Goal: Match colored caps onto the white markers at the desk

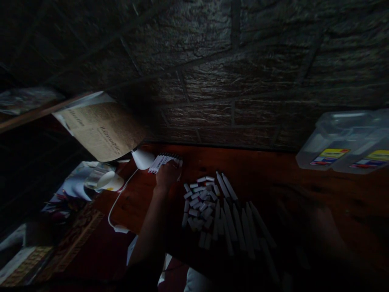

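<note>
My left hand [168,175] reaches to the back of the brown wooden table, its fingers closed over the right side of a row of white markers [159,163] with dark ends. To its right lies a pile of loose short white marker caps [199,202], some with coloured ends. Beside the caps are several long white marker bodies [245,227] with tapered tips, fanned out toward me. My right hand [319,219] hovers over the dark right part of the table, smeared by motion. Its fingers are too dim to make out.
A lamp with a newsprint shade [105,127] and white base [142,159] stands at the back left, its white cord [114,207] looping forward. A paper cup [110,181] is nearby. Clear plastic cases [326,142] stand at the right by the brick wall [209,85].
</note>
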The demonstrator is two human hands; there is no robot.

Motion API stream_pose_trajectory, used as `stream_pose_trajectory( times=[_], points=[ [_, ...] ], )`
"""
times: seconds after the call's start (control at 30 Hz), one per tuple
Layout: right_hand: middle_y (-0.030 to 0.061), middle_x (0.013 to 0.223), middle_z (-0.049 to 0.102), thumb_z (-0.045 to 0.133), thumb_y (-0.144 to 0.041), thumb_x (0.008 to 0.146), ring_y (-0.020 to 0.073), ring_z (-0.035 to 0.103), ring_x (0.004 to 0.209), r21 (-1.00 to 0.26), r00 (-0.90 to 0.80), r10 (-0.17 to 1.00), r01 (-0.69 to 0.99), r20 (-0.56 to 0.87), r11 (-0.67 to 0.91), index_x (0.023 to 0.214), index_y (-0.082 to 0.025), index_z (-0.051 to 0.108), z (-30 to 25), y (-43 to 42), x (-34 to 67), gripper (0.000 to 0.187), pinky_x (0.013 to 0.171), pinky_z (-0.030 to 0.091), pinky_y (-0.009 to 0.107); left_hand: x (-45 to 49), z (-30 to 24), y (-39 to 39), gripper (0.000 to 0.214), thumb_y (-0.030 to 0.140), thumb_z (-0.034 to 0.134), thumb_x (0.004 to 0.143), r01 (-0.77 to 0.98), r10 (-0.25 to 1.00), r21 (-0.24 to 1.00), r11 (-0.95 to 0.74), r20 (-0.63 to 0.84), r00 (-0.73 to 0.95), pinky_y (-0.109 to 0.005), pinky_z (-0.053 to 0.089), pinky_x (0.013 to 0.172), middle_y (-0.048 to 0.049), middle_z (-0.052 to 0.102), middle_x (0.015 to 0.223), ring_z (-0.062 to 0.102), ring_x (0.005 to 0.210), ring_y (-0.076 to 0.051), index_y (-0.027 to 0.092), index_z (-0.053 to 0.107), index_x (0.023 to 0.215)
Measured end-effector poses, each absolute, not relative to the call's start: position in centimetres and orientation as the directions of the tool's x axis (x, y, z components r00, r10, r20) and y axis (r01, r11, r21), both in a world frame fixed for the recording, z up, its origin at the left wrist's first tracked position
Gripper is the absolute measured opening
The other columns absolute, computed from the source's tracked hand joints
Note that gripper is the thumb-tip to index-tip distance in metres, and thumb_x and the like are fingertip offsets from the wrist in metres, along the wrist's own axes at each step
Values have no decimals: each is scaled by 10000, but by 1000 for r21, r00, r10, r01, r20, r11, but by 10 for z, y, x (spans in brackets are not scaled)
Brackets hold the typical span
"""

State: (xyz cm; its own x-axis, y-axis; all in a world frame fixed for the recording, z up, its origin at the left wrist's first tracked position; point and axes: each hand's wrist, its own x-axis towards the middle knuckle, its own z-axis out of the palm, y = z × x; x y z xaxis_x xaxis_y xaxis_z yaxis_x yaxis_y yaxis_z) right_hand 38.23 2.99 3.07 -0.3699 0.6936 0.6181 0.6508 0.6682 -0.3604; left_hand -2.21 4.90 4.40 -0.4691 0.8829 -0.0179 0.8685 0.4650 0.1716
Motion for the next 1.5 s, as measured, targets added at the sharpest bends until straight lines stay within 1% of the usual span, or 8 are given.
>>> stream_pose_trajectory(
  times=[0.1,0.23,0.57,0.73,0.87,1.03,1.23,1.5],
  points=[
    [92,994,729,465,-284,958,225,733,845,-334,-380,675,652,633,680,1057,-217,647,32,30,382,217,711,624,323,-21,47,49,295,408,574,874,843,849,116,525,-8,-528,-362,516,786,-146,734,1042,689,1014,-311,211,679,1067],
    [106,1020,730,469,-278,952,229,737,830,-314,-395,677,666,622,677,1044,-211,641,33,31,383,206,681,624,319,-21,48,49,319,419,596,856,843,846,77,532,0,-533,-363,517,797,-150,729,1073,683,1036,-320,205,665,1082],
    [89,1013,737,488,-268,923,225,737,819,-380,-366,715,655,596,653,1054,-231,652,30,31,385,213,729,620,321,-30,38,52,373,522,588,854,853,855,114,509,50,-517,-371,517,815,-128,739,1027,683,1024,-306,219,658,1058],
    [86,884,754,474,-261,926,196,731,669,-371,-378,710,654,593,659,1007,-201,670,36,30,383,220,584,599,262,-30,38,51,308,438,579,864,849,854,138,511,34,-520,-371,514,827,-120,740,1034,681,1033,-297,218,658,1065],
    [67,787,757,463,-272,935,176,712,577,-411,-386,734,639,559,649,942,-200,686,37,29,381,235,493,558,230,-29,38,50,297,417,608,846,854,861,175,490,59,-506,-351,512,833,-101,740,1049,680,1037,-278,222,657,1064],
    [70,795,761,469,-297,949,172,717,594,-442,-376,765,649,522,620,928,-196,710,35,28,379,262,517,559,227,-31,38,50,255,417,616,838,863,869,194,467,82,-489,-334,509,828,-88,741,1054,676,1032,-276,220,687,986],
    [75,776,761,443,-309,967,163,712,577,-418,-400,756,653,518,632,918,-177,718,33,29,380,309,511,554,222,-27,39,52,313,441,596,847,845,848,176,506,76,-524,-337,510,814,-101,742,1069,677,1025,-287,209,714,1021],
    [87,847,771,462,-338,941,189,725,631,-534,-376,819,624,434,570,963,-181,722,31,28,381,304,548,581,268,-29,36,52,283,366,629,822,857,856,179,484,105,-506,-326,520,851,-90,740,1092,684,1028,-272,206,738,1028]
  ],
)
